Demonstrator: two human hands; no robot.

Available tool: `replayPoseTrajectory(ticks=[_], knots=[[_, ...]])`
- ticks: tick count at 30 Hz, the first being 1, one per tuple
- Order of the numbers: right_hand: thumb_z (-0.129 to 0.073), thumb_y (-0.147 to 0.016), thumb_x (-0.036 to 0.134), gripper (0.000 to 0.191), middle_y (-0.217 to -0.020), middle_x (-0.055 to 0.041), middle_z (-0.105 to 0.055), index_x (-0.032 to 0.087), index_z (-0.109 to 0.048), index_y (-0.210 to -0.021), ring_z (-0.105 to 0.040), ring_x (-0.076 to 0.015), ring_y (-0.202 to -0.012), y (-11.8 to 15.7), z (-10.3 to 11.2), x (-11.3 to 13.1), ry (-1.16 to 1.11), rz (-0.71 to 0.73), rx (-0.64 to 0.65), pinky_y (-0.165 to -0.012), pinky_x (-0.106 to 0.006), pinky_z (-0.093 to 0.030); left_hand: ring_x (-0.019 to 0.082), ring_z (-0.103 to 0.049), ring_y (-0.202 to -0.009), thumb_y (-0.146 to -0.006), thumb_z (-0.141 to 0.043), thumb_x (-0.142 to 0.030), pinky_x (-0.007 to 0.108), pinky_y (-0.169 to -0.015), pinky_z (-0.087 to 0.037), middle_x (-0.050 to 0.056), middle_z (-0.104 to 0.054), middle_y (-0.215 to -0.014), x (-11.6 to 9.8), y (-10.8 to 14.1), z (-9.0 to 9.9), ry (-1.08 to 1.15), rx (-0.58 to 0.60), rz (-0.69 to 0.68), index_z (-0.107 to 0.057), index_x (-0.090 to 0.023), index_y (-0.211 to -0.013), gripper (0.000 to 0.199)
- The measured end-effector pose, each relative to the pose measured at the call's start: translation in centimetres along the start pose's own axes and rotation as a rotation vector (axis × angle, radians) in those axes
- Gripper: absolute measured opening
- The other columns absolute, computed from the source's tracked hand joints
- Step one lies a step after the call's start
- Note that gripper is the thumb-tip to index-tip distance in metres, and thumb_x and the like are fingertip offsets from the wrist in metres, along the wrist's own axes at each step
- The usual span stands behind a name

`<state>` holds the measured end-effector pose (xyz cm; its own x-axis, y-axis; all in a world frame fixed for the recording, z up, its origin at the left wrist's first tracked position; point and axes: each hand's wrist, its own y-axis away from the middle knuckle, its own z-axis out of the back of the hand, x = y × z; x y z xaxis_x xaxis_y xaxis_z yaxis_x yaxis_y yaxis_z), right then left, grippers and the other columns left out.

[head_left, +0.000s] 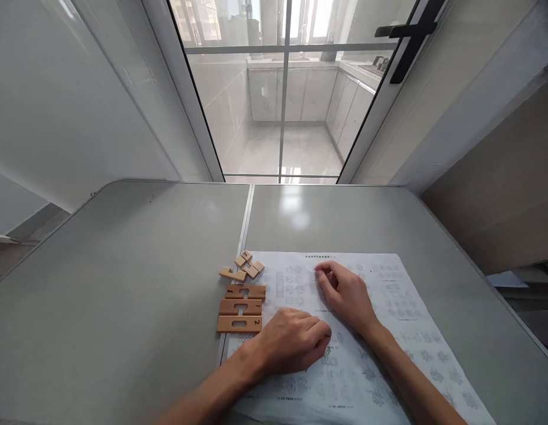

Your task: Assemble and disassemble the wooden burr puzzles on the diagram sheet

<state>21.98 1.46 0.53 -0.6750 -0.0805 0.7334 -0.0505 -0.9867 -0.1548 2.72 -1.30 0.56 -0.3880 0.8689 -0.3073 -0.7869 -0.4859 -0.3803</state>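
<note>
A large printed sheet (416,330) with small diagrams lies on the grey table. My left hand (296,340) rests on it with fingers curled in; whether anything is inside cannot be seen. Higher up on the sheet, my right hand (345,292) has its thumb and index finger bent together near the printed figures; no held object shows. Left of my left hand, three brown slotted wooden pieces (239,323) lie in a stack of rows, marked with numbers. Just beyond them are several small light wooden pieces (251,271), partly over the sheet's upper left corner.
The grey table (123,295) has a pale seam (246,218) running away from me. Behind its far edge stands a glass door (283,118) with a black handle (411,32). White walls flank the door.
</note>
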Motion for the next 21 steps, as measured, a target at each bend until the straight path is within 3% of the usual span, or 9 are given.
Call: replayPoseTrajectory(ticks=[12, 17, 21], knots=[[-0.052, -0.102, 0.039, 0.026, -0.078, -0.0012, -0.073, 0.023, -0.071, -0.098, -0.062, -0.0189, -0.064, -0.2, -0.1, 0.1, -0.019, 0.008, -0.003, -0.067, -0.032, -0.045, 0.012, -0.057, -0.053, -0.097, -0.055, -0.014, 0.026, -0.055, -0.042, -0.005, -0.062, -0.063, -0.2, 0.0, 0.2, -0.003, -0.026, -0.009, -0.056, -0.021, -0.079, 0.02], [-0.051, -0.102, 0.037, 0.025, -0.08, -0.0024, -0.074, 0.022, -0.071, -0.098, -0.064, -0.0199, -0.066, -0.2, -0.1, 0.0, -0.034, 0.016, 0.005, -0.069, -0.032, -0.046, 0.012, -0.056, -0.056, -0.099, -0.054, -0.012, 0.028, -0.057, -0.041, -0.004, -0.063, -0.066, -0.4, -0.4, 1.7, -0.016, -0.128, 0.017, -0.059, -0.021, -0.085, 0.017], [-0.051, -0.102, 0.037, 0.025, -0.08, -0.0025, -0.075, 0.023, -0.071, -0.098, -0.065, -0.0207, -0.068, -0.2, -0.1, 0.0, -0.036, 0.02, 0.007, -0.07, -0.032, -0.047, 0.014, -0.057, -0.063, -0.101, -0.057, -0.013, 0.03, -0.065, -0.043, -0.003, -0.061, -0.068, -0.1, -0.2, 3.7, -0.053, -0.28, 0.188, -0.06, -0.022, -0.09, 0.013]])
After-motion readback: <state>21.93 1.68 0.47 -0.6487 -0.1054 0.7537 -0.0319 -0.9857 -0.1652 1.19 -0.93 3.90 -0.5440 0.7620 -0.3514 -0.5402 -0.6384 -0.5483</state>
